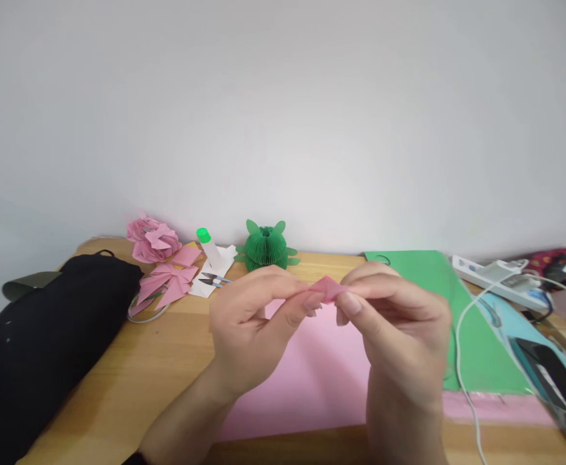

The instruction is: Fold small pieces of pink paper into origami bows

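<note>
- Your left hand (250,332) and right hand (406,323) pinch a small folded pink paper (328,289) between thumbs and fingertips, above the pink sheet (321,378).
- Line up its edges before you press any crease; pinch lightly.

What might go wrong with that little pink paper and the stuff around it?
The small pink paper might tear or crease crookedly, because the left hand and right hand both pinch it.
The white cable crosses the green sheet near the right hand, which might snag it.
The glue stick looks upright, so a bump could tip it.
</note>
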A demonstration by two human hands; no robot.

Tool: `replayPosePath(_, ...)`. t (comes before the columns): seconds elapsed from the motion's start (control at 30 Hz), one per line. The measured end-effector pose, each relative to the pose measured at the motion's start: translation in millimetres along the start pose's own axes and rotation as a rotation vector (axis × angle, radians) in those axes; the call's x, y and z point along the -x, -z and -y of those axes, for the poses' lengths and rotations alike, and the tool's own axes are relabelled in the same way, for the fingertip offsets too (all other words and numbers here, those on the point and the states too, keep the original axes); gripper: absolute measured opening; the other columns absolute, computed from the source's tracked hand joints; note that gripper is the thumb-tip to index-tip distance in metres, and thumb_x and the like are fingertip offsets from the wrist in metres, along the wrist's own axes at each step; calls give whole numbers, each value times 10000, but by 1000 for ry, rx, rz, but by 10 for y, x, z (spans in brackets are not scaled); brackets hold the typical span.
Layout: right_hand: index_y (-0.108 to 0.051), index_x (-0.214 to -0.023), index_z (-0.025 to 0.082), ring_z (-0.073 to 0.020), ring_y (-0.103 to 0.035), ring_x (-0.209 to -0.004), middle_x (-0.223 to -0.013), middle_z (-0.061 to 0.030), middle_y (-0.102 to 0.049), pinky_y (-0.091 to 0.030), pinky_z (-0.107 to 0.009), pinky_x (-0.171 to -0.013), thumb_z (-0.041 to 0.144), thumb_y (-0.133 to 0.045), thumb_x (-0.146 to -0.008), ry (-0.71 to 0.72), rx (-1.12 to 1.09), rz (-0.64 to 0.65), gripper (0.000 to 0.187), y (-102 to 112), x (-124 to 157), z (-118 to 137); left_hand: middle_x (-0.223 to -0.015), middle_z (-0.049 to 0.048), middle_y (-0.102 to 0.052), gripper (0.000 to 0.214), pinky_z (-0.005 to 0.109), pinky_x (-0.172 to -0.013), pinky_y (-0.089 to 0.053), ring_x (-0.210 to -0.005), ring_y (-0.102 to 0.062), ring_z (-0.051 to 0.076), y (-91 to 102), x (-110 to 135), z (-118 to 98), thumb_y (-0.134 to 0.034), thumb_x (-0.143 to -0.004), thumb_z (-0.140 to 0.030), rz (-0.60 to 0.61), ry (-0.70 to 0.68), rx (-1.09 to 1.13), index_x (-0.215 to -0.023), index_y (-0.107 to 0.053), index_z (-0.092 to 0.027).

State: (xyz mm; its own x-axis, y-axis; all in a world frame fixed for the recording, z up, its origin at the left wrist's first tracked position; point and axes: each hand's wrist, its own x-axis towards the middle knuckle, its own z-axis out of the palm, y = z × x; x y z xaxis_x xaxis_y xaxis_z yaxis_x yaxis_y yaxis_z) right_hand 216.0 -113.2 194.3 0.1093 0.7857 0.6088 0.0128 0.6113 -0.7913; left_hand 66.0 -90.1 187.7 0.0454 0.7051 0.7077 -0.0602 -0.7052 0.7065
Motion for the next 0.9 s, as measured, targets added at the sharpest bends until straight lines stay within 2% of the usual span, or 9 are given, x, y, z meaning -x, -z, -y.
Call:
replayPosePath(0.2,-803,-840,272,-108,-608,-614,-656,24,-692,-487,-245,-545,117,-788,-808,-62,-100,-41,159,16,-23,-44,-704,-45,-770,182,232,-553,-533,-589,-660,99,-2,-41,10,-766,-856,-151,-5,-4,63,-950,-814,-299)
replayPosePath(0.33,-798,-795,243,-94,-597,-602,-588,36,-638,-490,-220,-545,94,-775,-808,-68,-103,-51,152,7,-22,-36,-675,-51,-760,145,228,-535,-513,-581,-641,99,-1,-30,28,-784,-842,-177,-32,69,115,-883,-822,-311)
replayPosePath(0.57,-801,-813,250,-75,-596,-594,-606,47,-640,-506,-207,-577,126,-774,-823,-99,-128,-50,127,-12,-12,-40,-665,-56,-741,71,217,-523,-483,-555,-600,78,-8,-32,55,-820,-812,-242,-84,140,159,-765,-792,-287)
replayPosePath(0.7,-803,-809,261,-68,-581,-571,-637,42,-660,-503,-216,-577,148,-779,-825,-128,-153,-58,117,-31,-19,-58,-637,-52,-708,107,217,-552,-496,-574,-612,81,5,-31,48,-766,-864,-218,-83,149,115,-762,-771,-251)
replayPosePath(0.8,-798,-796,259,-71,-569,-565,-637,37,-660,-495,-222,-569,158,-776,-831,-143,-159,-68,108,-22,-21,-60,-657,-36,-694,154,238,-597,-515,-617,-631,98,19,-10,50,-683,-920,-178,-51,104,66,-788,-750,-224)
replayPosePath(0.9,-787,-780,249,-76,-556,-553,-604,38,-639,-478,-221,-541,172,-773,-838,-143,-167,-82,98,7,-23,-52,-704,-16,-692,183,270,-649,-510,-679,-630,121,32,9,69,-625,-959,-181,-75,79,57,-836,-754,-222)
